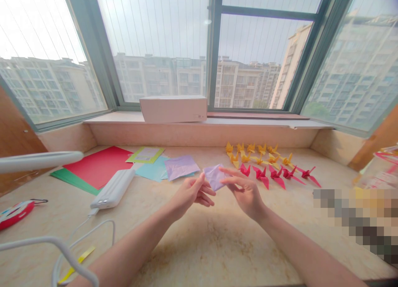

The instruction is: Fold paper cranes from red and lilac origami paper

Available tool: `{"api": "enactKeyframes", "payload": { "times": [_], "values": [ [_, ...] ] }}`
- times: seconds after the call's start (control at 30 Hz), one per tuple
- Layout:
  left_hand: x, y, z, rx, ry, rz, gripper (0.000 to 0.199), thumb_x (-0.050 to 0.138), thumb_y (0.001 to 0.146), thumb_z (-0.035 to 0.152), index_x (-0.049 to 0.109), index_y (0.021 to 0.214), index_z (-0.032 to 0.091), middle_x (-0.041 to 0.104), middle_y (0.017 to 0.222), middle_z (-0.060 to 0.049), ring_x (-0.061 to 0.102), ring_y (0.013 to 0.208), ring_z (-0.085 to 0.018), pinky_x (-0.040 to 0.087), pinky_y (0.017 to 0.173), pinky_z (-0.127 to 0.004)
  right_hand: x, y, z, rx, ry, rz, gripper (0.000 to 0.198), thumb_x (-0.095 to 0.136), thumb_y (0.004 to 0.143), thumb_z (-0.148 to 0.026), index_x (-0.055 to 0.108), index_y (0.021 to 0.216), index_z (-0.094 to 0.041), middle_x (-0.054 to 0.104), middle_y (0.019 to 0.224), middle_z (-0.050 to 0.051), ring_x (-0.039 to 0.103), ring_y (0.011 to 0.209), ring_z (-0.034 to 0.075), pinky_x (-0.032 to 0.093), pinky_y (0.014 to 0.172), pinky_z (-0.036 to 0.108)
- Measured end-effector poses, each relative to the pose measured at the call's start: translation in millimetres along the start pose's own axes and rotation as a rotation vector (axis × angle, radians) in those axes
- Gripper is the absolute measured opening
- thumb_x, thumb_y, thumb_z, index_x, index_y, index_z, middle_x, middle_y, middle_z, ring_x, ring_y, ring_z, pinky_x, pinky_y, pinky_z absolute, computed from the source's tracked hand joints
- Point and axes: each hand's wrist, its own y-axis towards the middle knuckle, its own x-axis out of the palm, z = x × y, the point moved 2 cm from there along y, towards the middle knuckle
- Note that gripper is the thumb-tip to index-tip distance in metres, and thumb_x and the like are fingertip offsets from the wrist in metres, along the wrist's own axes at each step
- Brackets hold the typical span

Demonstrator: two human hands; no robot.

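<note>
A small folded square of lilac paper (214, 177) is held up above the counter between my two hands. My left hand (194, 191) pinches its left edge between thumb and fingers. On the other side, my right hand (244, 189) grips the right edge, its fingertips covering that part. Larger lilac sheets (182, 167) lie behind my left hand, overlapping light blue sheets (152, 169). Red folded paper cranes (276, 174) stand in a row to the right of my right hand, with yellow paper cranes (256, 154) in rows behind them.
Red sheets (99, 162), green sheets (74, 180) and a yellow-green packet (146, 154) lie at left. Nearer are a white power bank (113, 189), its cable (90, 229), a yellow strip (77, 264) and a red round object (18, 214). A white box (173, 109) sits on the sill.
</note>
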Motion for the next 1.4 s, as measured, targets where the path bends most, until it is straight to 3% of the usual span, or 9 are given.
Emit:
{"api": "enactKeyframes", "payload": {
  "times": [0.1, 0.2, 0.37, 0.47, 0.53, 0.7, 0.87, 1.17, 1.4],
  "values": [
    [1.4, -0.7, 7.5, 0.150, -0.099, -0.015, 0.054, 0.056, 0.084, 0.065, 0.061, 0.085, 0.012, 0.071, 0.074, -0.008, 0.071, 0.067, -0.020, 0.056, 0.063, -0.030, 1.3, 0.2, 0.0, 0.023, -0.037, -0.067, 0.021, 0.058, 0.090, -0.023, 0.078, 0.089, -0.029, 0.061, 0.136, 0.005, 0.050, 0.132, 0.027, 0.045, 0.103, 0.046],
    [-1.0, 0.8, 8.6, 0.225, 0.006, 0.058, 0.040, 0.067, 0.082, 0.050, 0.063, 0.094, 0.012, 0.070, 0.076, -0.006, 0.068, 0.068, -0.017, 0.056, 0.063, -0.028, 4.4, 0.8, 0.4, 0.066, -0.044, -0.121, 0.025, 0.056, 0.088, -0.018, 0.076, 0.098, -0.028, 0.057, 0.139, 0.005, 0.049, 0.132, 0.027, 0.039, 0.109, 0.047],
    [-5.5, 4.8, 0.1, 0.277, 0.234, 0.141, 0.028, 0.062, 0.085, 0.041, 0.062, 0.082, 0.013, 0.062, 0.066, -0.001, 0.060, 0.057, -0.013, 0.054, 0.052, -0.026, 8.9, 1.2, 5.5, 0.272, 0.171, -0.101, 0.031, 0.056, 0.091, -0.030, 0.060, 0.122, -0.023, 0.070, 0.109, 0.009, 0.067, 0.099, 0.023, 0.053, 0.089, 0.039],
    [-3.7, 3.8, -3.8, 0.284, 0.373, 0.125, 0.027, 0.059, 0.086, 0.038, 0.059, 0.074, 0.014, 0.060, 0.062, 0.000, 0.058, 0.051, -0.012, 0.050, 0.048, -0.023, 11.8, 2.1, 9.5, 0.383, 0.331, -0.076, 0.056, 0.065, 0.088, -0.040, 0.042, 0.136, -0.024, 0.072, 0.095, 0.006, 0.069, 0.085, 0.021, 0.055, 0.077, 0.035],
    [-1.6, 2.2, -4.1, 0.285, 0.425, 0.110, 0.026, 0.058, 0.087, 0.037, 0.060, 0.075, 0.014, 0.060, 0.061, 0.000, 0.058, 0.050, -0.011, 0.048, 0.047, -0.022, 12.9, 2.8, 11.3, 0.414, 0.342, -0.075, 0.062, 0.067, 0.086, -0.041, 0.039, 0.138, -0.023, 0.071, 0.089, 0.004, 0.068, 0.079, 0.020, 0.054, 0.072, 0.033],
    [0.2, -0.2, -1.3, 0.295, 0.371, 0.093, 0.026, 0.058, 0.088, 0.039, 0.062, 0.089, 0.014, 0.063, 0.067, -0.001, 0.062, 0.054, -0.013, 0.050, 0.048, -0.022, 10.0, 4.4, 11.6, 0.296, 0.163, -0.010, 0.049, 0.068, 0.085, -0.038, 0.052, 0.128, -0.023, 0.070, 0.091, 0.003, 0.066, 0.084, 0.018, 0.051, 0.078, 0.033],
    [-0.1, -0.4, -1.1, 0.321, 0.282, 0.093, 0.043, 0.059, 0.089, 0.045, 0.052, 0.122, 0.018, 0.068, 0.076, -0.002, 0.064, 0.055, -0.014, 0.051, 0.047, -0.023, 6.7, 4.3, 12.0, 0.275, 0.116, 0.034, 0.039, 0.068, 0.084, -0.040, 0.059, 0.117, -0.022, 0.070, 0.088, 0.003, 0.066, 0.081, 0.019, 0.051, 0.078, 0.033],
    [-2.1, -4.8, 2.0, 0.405, 0.465, 0.139, 0.043, 0.049, 0.095, 0.043, 0.064, 0.125, 0.016, 0.065, 0.070, -0.002, 0.058, 0.049, -0.011, 0.048, 0.050, -0.023, 7.6, 3.2, 6.5, 0.371, 0.079, 0.056, 0.031, 0.074, 0.078, -0.047, 0.069, 0.087, -0.018, 0.073, 0.081, 0.006, 0.067, 0.077, 0.021, 0.051, 0.074, 0.034],
    [0.4, -3.4, -0.1, 0.363, 0.323, 0.126, 0.058, 0.051, 0.093, 0.047, 0.048, 0.141, 0.015, 0.067, 0.077, -0.004, 0.063, 0.053, -0.014, 0.051, 0.048, -0.024, 7.9, 2.9, 10.2, 0.372, 0.127, 0.060, 0.031, 0.072, 0.079, -0.048, 0.063, 0.077, -0.018, 0.074, 0.079, 0.006, 0.069, 0.077, 0.022, 0.052, 0.072, 0.033]
  ]
}}
